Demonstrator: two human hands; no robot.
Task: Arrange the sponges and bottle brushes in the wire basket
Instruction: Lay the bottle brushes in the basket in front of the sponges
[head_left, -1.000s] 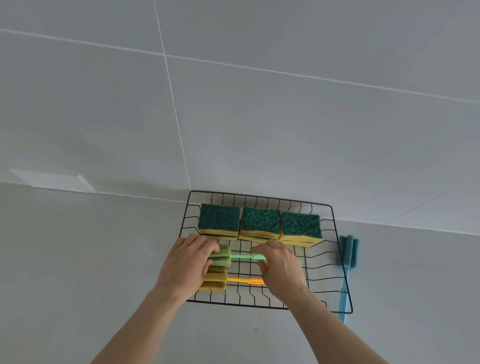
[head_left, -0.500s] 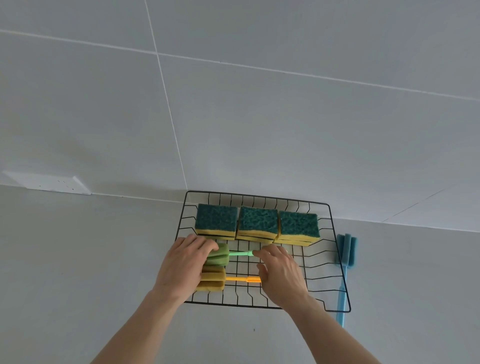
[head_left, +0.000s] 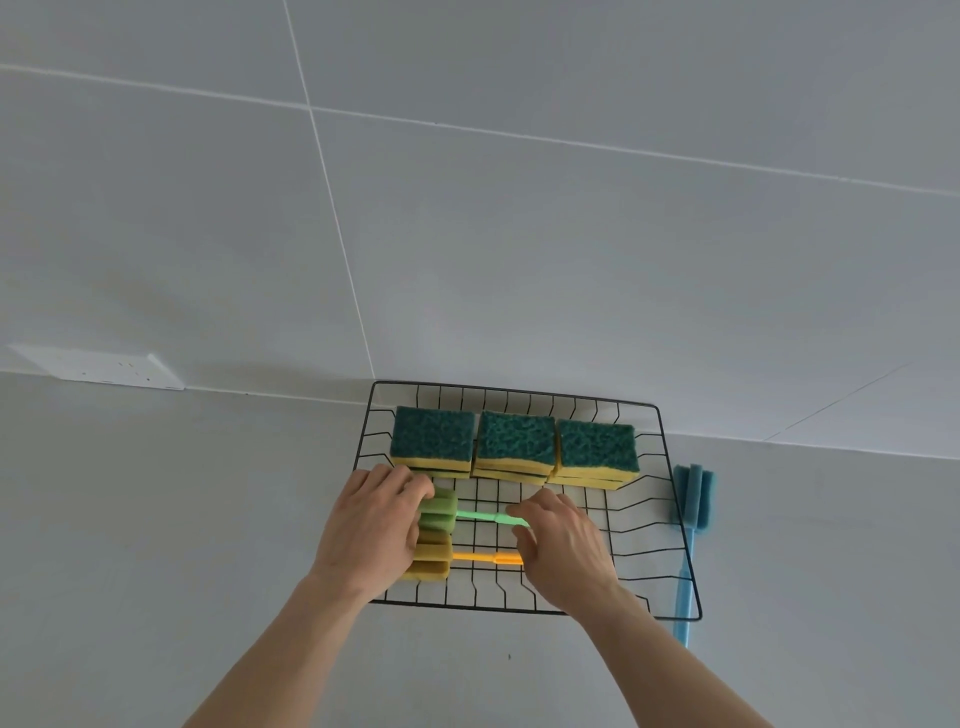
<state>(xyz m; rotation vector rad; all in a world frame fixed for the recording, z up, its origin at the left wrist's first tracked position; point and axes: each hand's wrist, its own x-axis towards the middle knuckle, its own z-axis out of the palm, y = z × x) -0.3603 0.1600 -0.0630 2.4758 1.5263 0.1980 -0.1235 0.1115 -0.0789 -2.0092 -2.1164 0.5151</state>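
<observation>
A black wire basket (head_left: 670, 525) sits on the grey counter. Three stacks of green-topped yellow sponges (head_left: 514, 441) line its back row. In the basket's front left lie a green bottle brush (head_left: 439, 512) and, nearer me, a yellow-orange bottle brush (head_left: 431, 564), both with handles pointing right. My left hand (head_left: 371, 525) grips the green brush's foam head. My right hand (head_left: 563, 545) pinches the green handle's right end and covers the orange handle's end. A blue bottle brush (head_left: 693, 501) lies outside, along the basket's right side.
A grey tiled wall rises right behind the basket. A white socket plate (head_left: 98, 366) is on the wall at the left. Bare counter stretches to the left of the basket and in front of it.
Both hands have shifted the green brush slightly toward the back of the basket, closer to the sponges. The view has drifted a little.
</observation>
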